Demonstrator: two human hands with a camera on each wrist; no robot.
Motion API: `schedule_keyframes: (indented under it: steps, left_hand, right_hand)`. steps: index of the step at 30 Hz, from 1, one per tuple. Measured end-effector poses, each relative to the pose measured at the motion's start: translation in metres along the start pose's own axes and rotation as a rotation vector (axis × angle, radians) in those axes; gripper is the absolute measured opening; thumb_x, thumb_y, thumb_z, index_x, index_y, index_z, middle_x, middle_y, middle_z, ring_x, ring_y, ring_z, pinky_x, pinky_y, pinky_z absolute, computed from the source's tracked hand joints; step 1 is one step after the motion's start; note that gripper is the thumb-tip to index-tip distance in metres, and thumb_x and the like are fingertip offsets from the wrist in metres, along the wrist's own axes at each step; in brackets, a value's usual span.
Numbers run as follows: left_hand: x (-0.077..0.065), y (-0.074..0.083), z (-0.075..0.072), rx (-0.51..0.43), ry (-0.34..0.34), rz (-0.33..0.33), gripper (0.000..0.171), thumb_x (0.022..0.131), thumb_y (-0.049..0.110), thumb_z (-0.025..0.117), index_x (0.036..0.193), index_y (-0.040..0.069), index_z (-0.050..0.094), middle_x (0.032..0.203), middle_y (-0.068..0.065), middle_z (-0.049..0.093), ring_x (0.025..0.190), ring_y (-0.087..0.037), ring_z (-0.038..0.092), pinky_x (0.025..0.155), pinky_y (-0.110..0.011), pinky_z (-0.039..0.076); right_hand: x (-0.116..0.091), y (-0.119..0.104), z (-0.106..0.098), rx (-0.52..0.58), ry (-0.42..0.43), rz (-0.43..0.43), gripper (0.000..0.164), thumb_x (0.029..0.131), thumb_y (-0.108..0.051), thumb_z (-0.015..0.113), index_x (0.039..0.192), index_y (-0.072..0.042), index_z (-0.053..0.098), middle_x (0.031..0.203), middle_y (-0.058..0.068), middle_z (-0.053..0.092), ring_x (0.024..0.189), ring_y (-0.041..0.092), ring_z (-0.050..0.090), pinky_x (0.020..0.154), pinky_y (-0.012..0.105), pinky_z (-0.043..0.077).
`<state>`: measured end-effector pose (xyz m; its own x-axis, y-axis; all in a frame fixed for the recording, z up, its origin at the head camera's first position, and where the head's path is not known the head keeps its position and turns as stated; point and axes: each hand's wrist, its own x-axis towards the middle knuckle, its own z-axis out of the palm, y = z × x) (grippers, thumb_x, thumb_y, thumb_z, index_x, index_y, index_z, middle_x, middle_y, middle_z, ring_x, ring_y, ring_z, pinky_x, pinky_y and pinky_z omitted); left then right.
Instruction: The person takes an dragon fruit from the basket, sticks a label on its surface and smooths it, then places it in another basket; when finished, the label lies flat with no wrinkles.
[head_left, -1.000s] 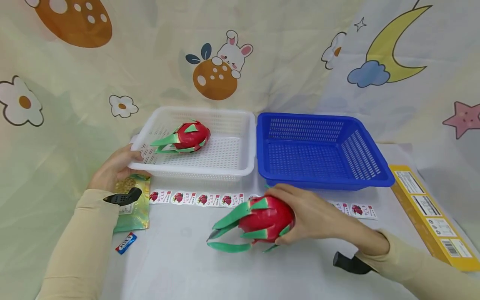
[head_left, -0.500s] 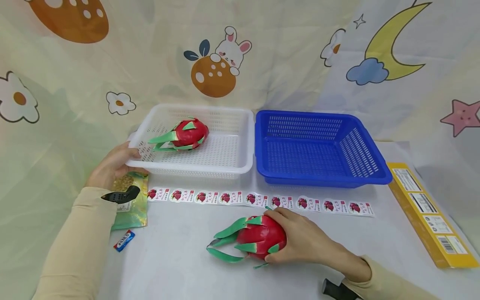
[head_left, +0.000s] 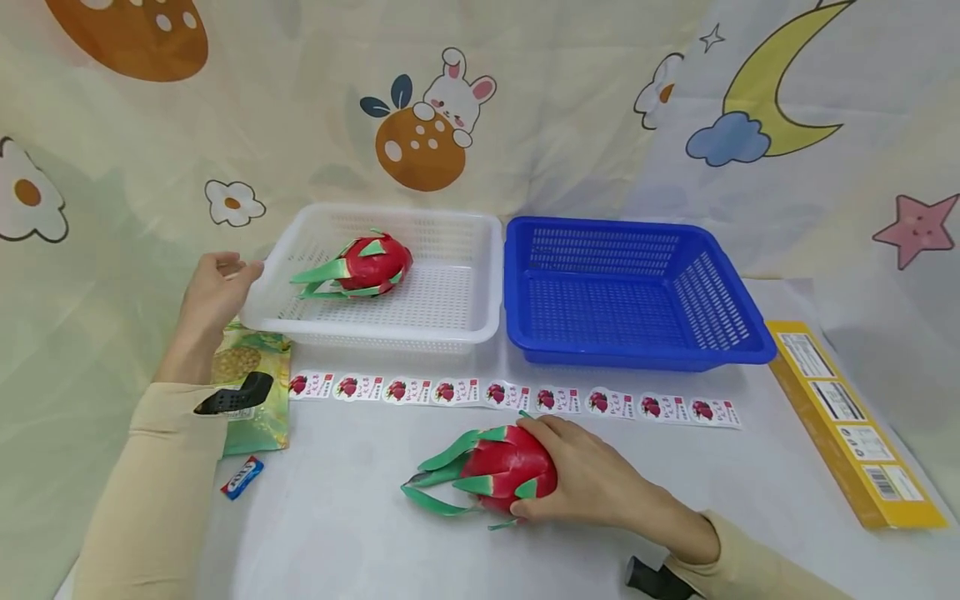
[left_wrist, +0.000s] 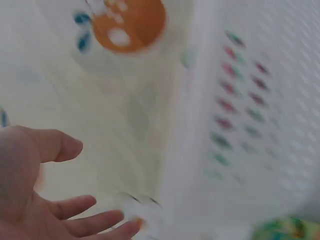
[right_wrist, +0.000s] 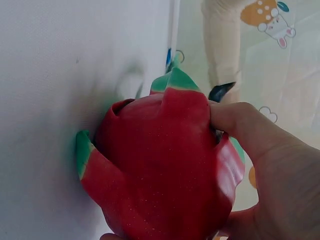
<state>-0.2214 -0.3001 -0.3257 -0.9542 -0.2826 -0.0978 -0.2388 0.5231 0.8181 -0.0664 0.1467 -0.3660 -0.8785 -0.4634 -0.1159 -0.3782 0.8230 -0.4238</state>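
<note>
My right hand [head_left: 592, 479] grips a red dragon fruit [head_left: 510, 467] with long green scales, low over the white table front. Its red skin fills much of the right wrist view, the thumb [right_wrist: 250, 125] pressed along one side. A second dragon fruit [head_left: 378, 265] lies in the white plastic basket [head_left: 375, 336]. Beside that basket's left rim is my left hand [head_left: 210, 300], holding nothing. The left wrist view shows the thumb [left_wrist: 57, 145] and fingers [left_wrist: 95, 222] spread apart, with the blurred basket wall to their right.
A blue basket [head_left: 637, 354] stands right of the white one. A strip of dragon fruit stickers [head_left: 495, 393] runs across the table. At left lie a green-yellow bag [head_left: 262, 408] and a small blue wrapped candy [head_left: 242, 477]; a yellow box [head_left: 855, 425] lies at right.
My left hand has let go of the white basket's rim and risen beside it. My right hand has brought the dragon fruit lower and nearer to me, uncovering the sticker strip.
</note>
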Motion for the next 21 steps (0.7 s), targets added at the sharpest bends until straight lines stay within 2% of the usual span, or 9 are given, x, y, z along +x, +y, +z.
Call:
schedule_keyframes:
  steps: [2,3,6,8,10,12,16,19,21]
  left_hand:
    - [-0.022,0.023,0.001,0.011,0.088,0.077,0.076,0.096,0.052,0.044,0.152,0.007,0.021,0.158,-0.016,0.027,0.142,-0.034,0.032,0.110,-0.053,0.034]
    - [-0.033,0.035,0.003,0.007,0.102,0.118,0.073,0.096,0.050,0.047,0.151,0.008,0.024,0.158,-0.012,0.028,0.144,-0.031,0.030,0.113,-0.053,0.031]
    - [-0.070,0.069,0.019,0.002,0.040,0.267,0.065,0.096,0.044,0.052,0.148,0.011,0.032,0.155,-0.007,0.035,0.144,-0.025,0.032,0.115,-0.051,0.030]
    - [-0.090,0.083,0.038,0.040,-0.090,0.380,0.060,0.096,0.040,0.056,0.145,0.012,0.037,0.151,-0.007,0.041,0.141,-0.026,0.036,0.114,-0.051,0.032]
    - [-0.110,0.090,0.062,0.118,-0.259,0.480,0.057,0.095,0.039,0.059,0.143,0.013,0.042,0.147,-0.005,0.046,0.138,-0.026,0.040,0.112,-0.052,0.034]
    - [-0.127,0.092,0.089,0.217,-0.441,0.573,0.058,0.091,0.041,0.064,0.140,0.015,0.046,0.142,-0.003,0.051,0.133,-0.024,0.046,0.108,-0.050,0.039]
    - [-0.157,0.088,0.143,0.382,-0.766,0.682,0.071,0.083,0.052,0.069,0.141,0.019,0.046,0.138,0.003,0.053,0.126,-0.016,0.051,0.101,-0.039,0.048]
    - [-0.171,0.083,0.173,0.442,-0.897,0.743,0.082,0.078,0.056,0.073,0.144,0.020,0.040,0.137,0.005,0.052,0.122,-0.012,0.051,0.094,-0.031,0.051]
    - [-0.176,0.080,0.186,0.474,-0.924,0.765,0.089,0.074,0.054,0.077,0.146,0.020,0.036,0.137,0.006,0.051,0.121,-0.010,0.050,0.091,-0.029,0.052]
  right_hand:
    - [0.000,0.000,0.001,0.005,-0.001,0.005,0.086,0.066,-0.052,0.079,0.138,-0.014,0.050,0.130,0.011,0.057,0.115,0.031,0.057,0.081,0.049,0.056]
    - [0.000,0.000,0.001,0.006,0.000,0.007,0.086,0.066,-0.052,0.079,0.138,-0.014,0.050,0.130,0.011,0.057,0.115,0.031,0.057,0.081,0.049,0.056]
    - [0.000,0.000,0.002,0.006,0.007,0.009,0.086,0.066,-0.051,0.079,0.138,-0.014,0.050,0.130,0.011,0.057,0.115,0.031,0.057,0.082,0.049,0.056]
    - [-0.001,0.001,0.001,0.007,0.009,0.010,0.086,0.066,-0.052,0.079,0.138,-0.014,0.050,0.130,0.011,0.057,0.114,0.030,0.058,0.081,0.048,0.056]
    - [-0.001,0.002,0.001,0.009,0.008,0.008,0.086,0.066,-0.052,0.078,0.138,-0.013,0.050,0.130,0.011,0.057,0.114,0.030,0.058,0.081,0.048,0.056]
    - [-0.001,0.002,0.001,0.011,0.002,0.007,0.086,0.067,-0.052,0.078,0.138,-0.013,0.050,0.130,0.012,0.057,0.114,0.030,0.058,0.080,0.048,0.056]
    - [-0.002,0.004,0.001,0.017,-0.008,0.003,0.087,0.068,-0.054,0.077,0.140,-0.013,0.048,0.131,0.012,0.056,0.115,0.031,0.057,0.080,0.048,0.056]
    - [-0.002,0.005,0.002,0.016,0.001,-0.014,0.085,0.068,-0.055,0.078,0.137,-0.012,0.050,0.131,0.012,0.056,0.115,0.030,0.058,0.080,0.046,0.057]
    - [-0.003,0.005,0.002,0.015,0.010,-0.020,0.085,0.068,-0.056,0.078,0.135,-0.012,0.050,0.130,0.011,0.057,0.115,0.029,0.058,0.080,0.044,0.058]
